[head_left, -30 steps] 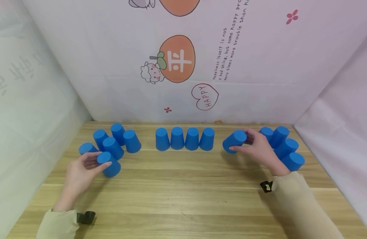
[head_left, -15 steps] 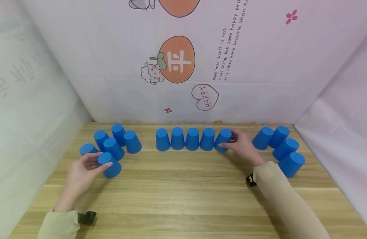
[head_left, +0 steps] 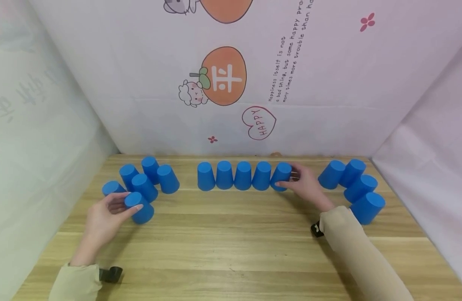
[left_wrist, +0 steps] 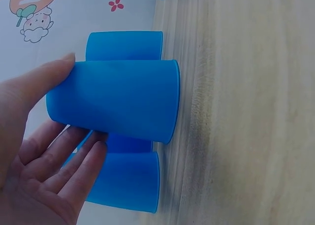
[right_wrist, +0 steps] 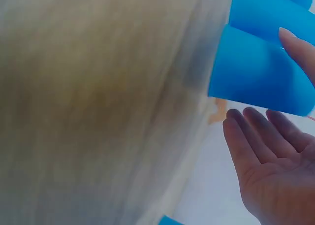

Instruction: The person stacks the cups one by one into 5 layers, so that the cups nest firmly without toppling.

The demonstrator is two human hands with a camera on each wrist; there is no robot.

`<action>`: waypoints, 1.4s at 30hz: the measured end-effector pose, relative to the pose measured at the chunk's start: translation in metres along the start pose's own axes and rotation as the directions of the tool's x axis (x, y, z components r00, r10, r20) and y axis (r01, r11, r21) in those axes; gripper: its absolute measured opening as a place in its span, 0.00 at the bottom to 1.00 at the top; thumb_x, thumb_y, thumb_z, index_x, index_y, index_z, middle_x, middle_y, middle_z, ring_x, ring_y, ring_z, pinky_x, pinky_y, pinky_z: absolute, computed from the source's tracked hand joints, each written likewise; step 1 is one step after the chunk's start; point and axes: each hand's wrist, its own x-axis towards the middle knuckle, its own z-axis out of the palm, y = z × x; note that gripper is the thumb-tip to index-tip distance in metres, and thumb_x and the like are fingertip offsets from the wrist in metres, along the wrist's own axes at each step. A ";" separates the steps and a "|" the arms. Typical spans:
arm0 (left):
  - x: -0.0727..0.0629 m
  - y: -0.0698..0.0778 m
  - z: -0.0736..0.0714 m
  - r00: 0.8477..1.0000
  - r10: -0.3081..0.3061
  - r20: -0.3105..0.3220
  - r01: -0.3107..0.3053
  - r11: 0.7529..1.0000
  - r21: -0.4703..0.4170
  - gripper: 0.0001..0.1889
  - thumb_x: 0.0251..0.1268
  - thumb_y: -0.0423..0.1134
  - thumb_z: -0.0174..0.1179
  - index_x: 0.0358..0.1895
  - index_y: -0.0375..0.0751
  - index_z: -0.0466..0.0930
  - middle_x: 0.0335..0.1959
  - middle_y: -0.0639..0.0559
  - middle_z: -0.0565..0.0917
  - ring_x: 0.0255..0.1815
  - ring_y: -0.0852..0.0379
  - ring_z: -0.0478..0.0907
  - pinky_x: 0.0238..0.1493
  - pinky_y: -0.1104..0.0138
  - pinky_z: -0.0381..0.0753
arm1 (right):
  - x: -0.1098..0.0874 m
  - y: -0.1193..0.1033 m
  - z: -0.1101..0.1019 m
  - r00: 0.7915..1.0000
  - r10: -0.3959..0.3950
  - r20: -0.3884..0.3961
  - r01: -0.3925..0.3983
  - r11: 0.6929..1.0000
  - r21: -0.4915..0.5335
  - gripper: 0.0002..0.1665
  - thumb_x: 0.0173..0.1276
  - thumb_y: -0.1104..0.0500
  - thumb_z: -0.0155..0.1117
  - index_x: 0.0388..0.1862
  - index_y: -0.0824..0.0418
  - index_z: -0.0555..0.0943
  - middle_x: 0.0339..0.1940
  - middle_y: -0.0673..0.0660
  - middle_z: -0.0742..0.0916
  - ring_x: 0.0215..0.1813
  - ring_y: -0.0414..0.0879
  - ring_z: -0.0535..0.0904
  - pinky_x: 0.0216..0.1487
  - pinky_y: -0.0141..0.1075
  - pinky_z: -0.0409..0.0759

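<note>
Upside-down blue cups stand in groups along the wooden table. My left hand holds the nearest cup of the left group between thumb and fingers. In the left wrist view, the thumb lies on one side of this cup and the fingertips meet the other. My right hand is around the right-end cup of the middle row. In the right wrist view the thumb overlaps the cups, and the fingers, fairly straight, lie along the lower side of the end cup.
Several more cups stand behind the left hand. The middle row continues leftward, side by side. Right of the right hand, more cups form a slanting line. A printed white cloth rises behind the table.
My right hand has carried a cup leftward from the right group to the end of the middle row, then stayed there. My left hand keeps its place on its cup.
</note>
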 end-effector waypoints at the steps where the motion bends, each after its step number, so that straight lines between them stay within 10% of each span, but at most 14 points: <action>1: 0.000 0.000 0.000 1.000 0.000 -0.001 0.000 1.000 -0.001 0.35 0.64 0.54 0.71 0.62 0.28 0.76 0.53 0.31 0.82 0.52 0.35 0.83 0.42 0.77 0.82 | -0.003 -0.001 -0.002 1.000 -0.003 -0.006 0.003 1.000 0.004 0.45 0.63 0.45 0.77 0.73 0.62 0.70 0.67 0.66 0.78 0.65 0.66 0.76 0.63 0.59 0.75; 15: -0.009 0.015 0.010 0.993 0.007 -0.120 -0.011 0.999 -0.031 0.33 0.60 0.56 0.73 0.60 0.35 0.79 0.52 0.39 0.84 0.52 0.42 0.82 0.45 0.82 0.76 | -0.073 -0.020 -0.066 0.986 0.026 -0.162 -0.035 0.998 -0.051 0.52 0.65 0.42 0.75 0.80 0.61 0.63 0.74 0.67 0.71 0.72 0.69 0.66 0.66 0.63 0.67; 25: 0.003 0.047 0.028 0.980 0.139 -0.144 -0.145 0.989 -0.032 0.28 0.59 0.55 0.75 0.58 0.42 0.83 0.49 0.51 0.86 0.50 0.56 0.81 0.52 0.74 0.76 | -0.117 0.003 -0.108 0.952 0.118 -0.283 -0.130 0.991 -0.025 0.52 0.69 0.46 0.72 0.83 0.61 0.56 0.78 0.70 0.64 0.76 0.73 0.56 0.71 0.67 0.56; 33: 0.019 0.075 0.040 0.964 0.246 -0.105 -0.255 0.963 -0.087 0.28 0.59 0.54 0.75 0.59 0.45 0.82 0.49 0.54 0.86 0.49 0.57 0.82 0.49 0.61 0.81 | -0.137 0.024 -0.123 0.944 0.142 -0.298 -0.181 0.978 -0.106 0.52 0.70 0.47 0.71 0.81 0.65 0.56 0.76 0.75 0.65 0.74 0.75 0.58 0.74 0.30 0.55; 38: 0.034 0.098 0.047 0.939 0.323 -0.119 -0.337 0.933 -0.126 0.28 0.58 0.52 0.76 0.59 0.46 0.83 0.50 0.56 0.86 0.49 0.58 0.82 0.50 0.58 0.82 | -0.142 0.030 -0.127 0.950 0.176 -0.256 -0.213 0.969 -0.124 0.54 0.70 0.46 0.72 0.81 0.68 0.54 0.74 0.78 0.64 0.69 0.81 0.61 0.70 0.53 0.68; 42: 0.046 0.113 0.053 0.921 0.370 -0.122 -0.385 0.912 -0.144 0.29 0.58 0.51 0.77 0.60 0.45 0.82 0.52 0.54 0.86 0.51 0.55 0.82 0.53 0.50 0.81 | -0.145 0.033 -0.129 0.949 0.202 -0.242 -0.238 0.962 -0.132 0.55 0.68 0.45 0.73 0.79 0.72 0.56 0.71 0.80 0.68 0.65 0.82 0.66 0.48 0.24 0.79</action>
